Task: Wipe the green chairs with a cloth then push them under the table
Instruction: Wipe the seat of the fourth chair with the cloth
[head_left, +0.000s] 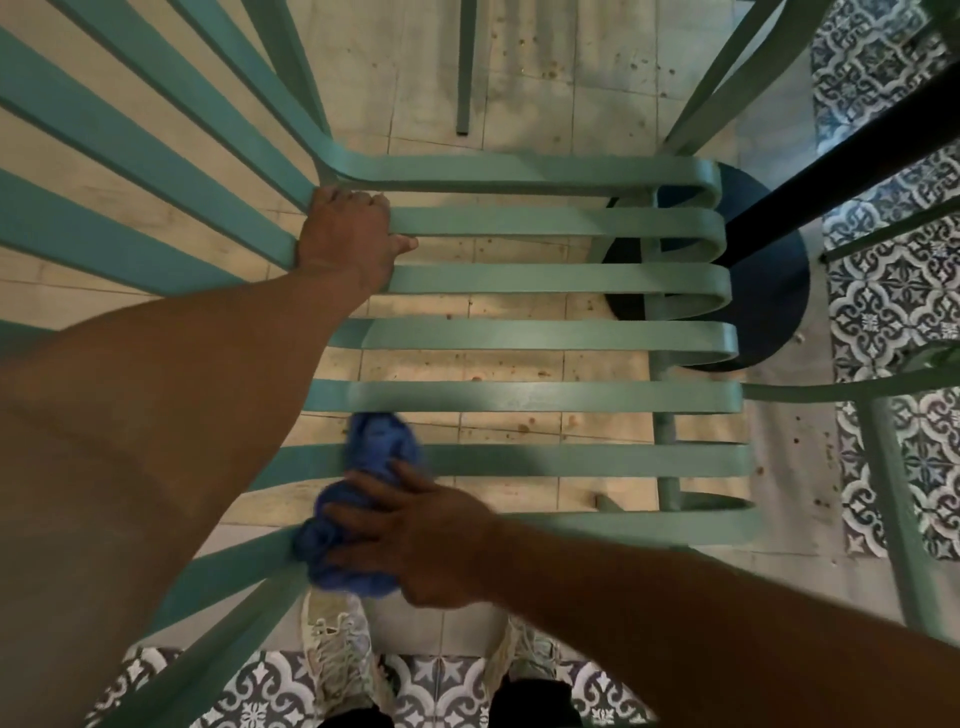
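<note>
I look straight down on a green slatted chair (545, 280), its seat slats running left to right and its backrest slats fanning out to the upper left. My left hand (348, 236) grips a slat where seat and backrest meet. My right hand (415, 535) presses a crumpled blue cloth (363, 499) onto the nearest seat slats at the bend. The cloth lies partly under my fingers.
A black table pedestal with a round base (769, 291) stands to the right, just beyond the seat's front edge. Green legs of another chair (893, 509) rise at the right. Patterned tiles (898, 291) cover the floor there; my shoes (337, 654) are below the chair.
</note>
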